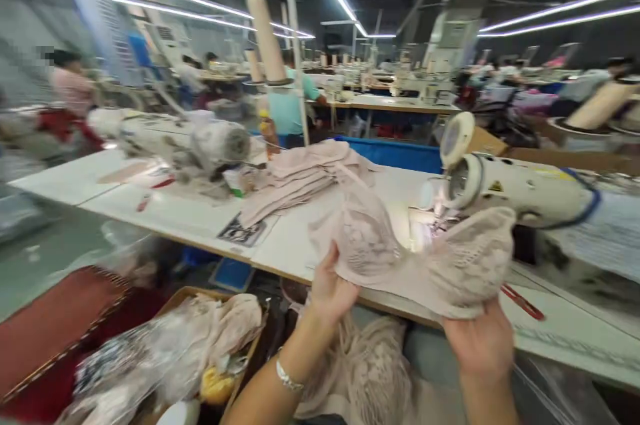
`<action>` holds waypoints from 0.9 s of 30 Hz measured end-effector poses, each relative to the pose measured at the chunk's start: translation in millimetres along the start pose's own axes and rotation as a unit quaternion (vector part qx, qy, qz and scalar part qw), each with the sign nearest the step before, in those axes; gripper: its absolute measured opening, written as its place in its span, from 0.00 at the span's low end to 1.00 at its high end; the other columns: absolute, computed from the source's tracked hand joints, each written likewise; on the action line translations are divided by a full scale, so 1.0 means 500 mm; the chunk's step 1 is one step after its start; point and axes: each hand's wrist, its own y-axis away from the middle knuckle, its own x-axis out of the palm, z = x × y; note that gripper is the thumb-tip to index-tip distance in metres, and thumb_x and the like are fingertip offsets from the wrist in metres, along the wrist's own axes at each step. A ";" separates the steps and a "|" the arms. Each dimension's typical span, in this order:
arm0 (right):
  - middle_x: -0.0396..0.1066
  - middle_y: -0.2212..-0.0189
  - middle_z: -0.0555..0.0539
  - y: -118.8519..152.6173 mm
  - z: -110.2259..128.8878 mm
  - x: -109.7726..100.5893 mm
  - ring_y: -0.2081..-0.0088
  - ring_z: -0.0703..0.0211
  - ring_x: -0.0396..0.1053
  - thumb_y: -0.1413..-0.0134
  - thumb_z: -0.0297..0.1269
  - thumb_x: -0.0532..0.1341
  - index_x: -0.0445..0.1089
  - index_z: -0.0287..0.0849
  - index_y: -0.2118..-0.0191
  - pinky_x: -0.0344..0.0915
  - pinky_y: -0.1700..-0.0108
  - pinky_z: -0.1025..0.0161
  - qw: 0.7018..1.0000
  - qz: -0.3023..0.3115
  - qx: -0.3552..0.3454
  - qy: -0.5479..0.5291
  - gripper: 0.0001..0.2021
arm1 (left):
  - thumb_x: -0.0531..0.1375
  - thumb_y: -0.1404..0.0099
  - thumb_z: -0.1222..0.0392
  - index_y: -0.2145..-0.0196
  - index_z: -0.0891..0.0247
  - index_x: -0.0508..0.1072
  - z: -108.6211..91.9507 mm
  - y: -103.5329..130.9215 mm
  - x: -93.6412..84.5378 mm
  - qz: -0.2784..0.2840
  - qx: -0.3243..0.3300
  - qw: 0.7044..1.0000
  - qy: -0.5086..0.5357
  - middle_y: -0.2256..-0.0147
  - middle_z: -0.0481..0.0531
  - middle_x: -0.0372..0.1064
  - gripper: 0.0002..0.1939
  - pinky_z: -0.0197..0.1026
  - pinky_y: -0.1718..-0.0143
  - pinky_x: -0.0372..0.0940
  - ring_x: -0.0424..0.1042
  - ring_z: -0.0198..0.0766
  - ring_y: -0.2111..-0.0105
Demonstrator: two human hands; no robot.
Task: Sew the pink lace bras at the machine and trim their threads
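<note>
A pale pink lace bra (367,238) is spread between my two hands above the front edge of the white sewing table (285,258). My left hand (333,291) is closed on the lower edge of one cup, thumb on top. Under the other cup, my right hand (480,338) grips the lower edge, its fingertips hidden behind the fabric. Just behind the bra stands a sewing machine (525,188) with its lamp lit. More pale pink lace pieces (370,371) hang below the table edge, near my lap.
A stack of pink fabric pieces (305,175) lies on the table. Red thread snips (523,301) rest at right. Another sewing machine (185,138) stands left. Below are a box of bagged pieces (175,345) and a red cushion (60,318). A person in teal (287,108) sits beyond.
</note>
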 end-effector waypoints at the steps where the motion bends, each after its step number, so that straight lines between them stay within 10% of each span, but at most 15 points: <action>1: 0.76 0.48 0.48 0.009 0.012 -0.011 0.47 0.53 0.73 0.32 0.46 0.54 0.73 0.52 0.46 0.68 0.42 0.45 1.000 -0.029 -0.002 0.004 0.16 | 0.42 0.22 0.55 0.55 0.63 0.82 -0.001 -0.004 -0.003 0.002 -0.010 1.000 0.012 0.56 0.53 0.80 0.28 0.41 0.32 0.50 0.78 0.36 0.52; 27: 0.72 0.42 0.49 0.035 0.034 0.053 0.40 0.56 0.68 0.33 0.37 0.47 0.76 0.51 0.48 0.57 0.34 0.46 0.998 -0.034 -0.041 -0.027 0.21 | 0.40 0.22 0.56 0.42 0.66 0.73 0.037 -0.016 0.006 -0.098 -0.029 0.994 0.036 0.52 0.57 0.78 0.27 0.47 0.30 0.48 0.73 0.41 0.45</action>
